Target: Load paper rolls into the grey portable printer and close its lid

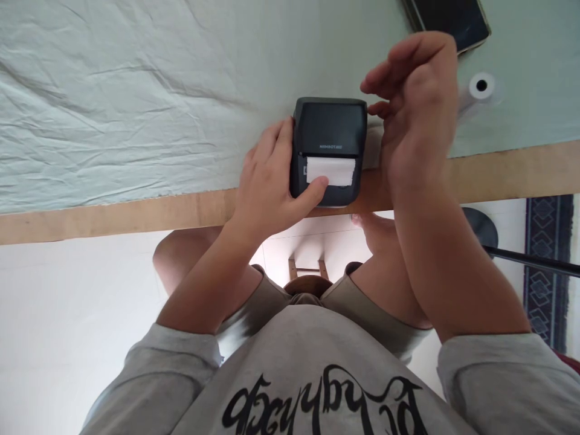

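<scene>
- A large table under a wrinkled pale green cloth (181, 109), with a bare light-brown wooden border (113, 214) along its near side. Clock directions are read from the printer, twelve o'clock pointing away from the person.
- A light grey short-sleeved cotton shirt (312, 356) with black script across the chest, at six o'clock.
- A dark blue patterned rug (547, 266) on the floor, at four o'clock.
- The right hand (414, 106), raised at two o'clock, its fingers loosely curled and their tips apart; the lowest fingertip is just beside the printer's two-o'clock corner, and contact cannot be told.
- The left hand (276, 172), between eight and nine o'clock, clamped on the printer: fingers along its nine-o'clock side, thumb over its front.
- The boxy black plastic printer (333, 127), at the table's near side, its lower part over the wooden border.
- A flat black rectangular object (451, 21), partly out of view, between one and two o'clock.
- A small white paper roll (481, 86) with a dark core, at two o'clock, beyond the right hand.
- A short white paper strip (330, 169) on the printer's front, the left thumb touching its lower edge.
</scene>
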Demonstrator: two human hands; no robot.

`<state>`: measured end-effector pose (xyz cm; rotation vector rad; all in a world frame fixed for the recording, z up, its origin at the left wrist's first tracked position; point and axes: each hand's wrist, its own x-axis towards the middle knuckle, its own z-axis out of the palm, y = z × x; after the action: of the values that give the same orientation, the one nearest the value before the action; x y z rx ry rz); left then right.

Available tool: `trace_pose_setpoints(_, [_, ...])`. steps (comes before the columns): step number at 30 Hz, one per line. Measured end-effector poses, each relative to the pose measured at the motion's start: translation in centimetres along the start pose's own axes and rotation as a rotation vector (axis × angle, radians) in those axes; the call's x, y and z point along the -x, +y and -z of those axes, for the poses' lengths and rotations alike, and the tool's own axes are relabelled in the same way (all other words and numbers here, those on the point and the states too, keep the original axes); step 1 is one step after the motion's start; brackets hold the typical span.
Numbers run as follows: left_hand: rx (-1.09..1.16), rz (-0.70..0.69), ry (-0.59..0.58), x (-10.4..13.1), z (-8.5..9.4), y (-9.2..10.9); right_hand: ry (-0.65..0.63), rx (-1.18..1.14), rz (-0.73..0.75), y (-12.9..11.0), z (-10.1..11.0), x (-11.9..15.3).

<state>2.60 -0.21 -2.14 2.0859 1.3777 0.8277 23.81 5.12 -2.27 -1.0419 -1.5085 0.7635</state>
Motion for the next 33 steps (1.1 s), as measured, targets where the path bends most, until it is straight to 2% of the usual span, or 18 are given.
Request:
trace_pose_setpoints(3, [-0.007,0.01,-0.018,0.0,0.0,0.0,-0.064,0.117,0.074,-0.9,-0.3,0.6])
trace_pose_setpoints(7, [0.035,-0.002,0.003,-0.1,0.3,0.3,-0.171,0.266,0.044,-1.4,-0.2,0.7])
trace_pose_setpoints(11, [0.127,0.039,0.078,-0.2,0.3,0.5,-0.24,0.239,-0.005,-1.2,0.4,0.4])
trace_pose_setpoints(17, [0.099,0.121,0.117,-0.5,-0.1,0.4,-0.378,0.184,-0.092,-1.7,1.0,0.0])
trace_pose_setpoints(28, [0.106,0.138,0.149,-0.5,-0.3,0.6,-0.42,0.129,-0.102,-1.4,1.0,-0.2])
trace_pose_setpoints(33, [0.113,0.107,0.125,-0.3,-0.2,0.2,-0.37,0.167,-0.006,-1.2,0.6,0.4])
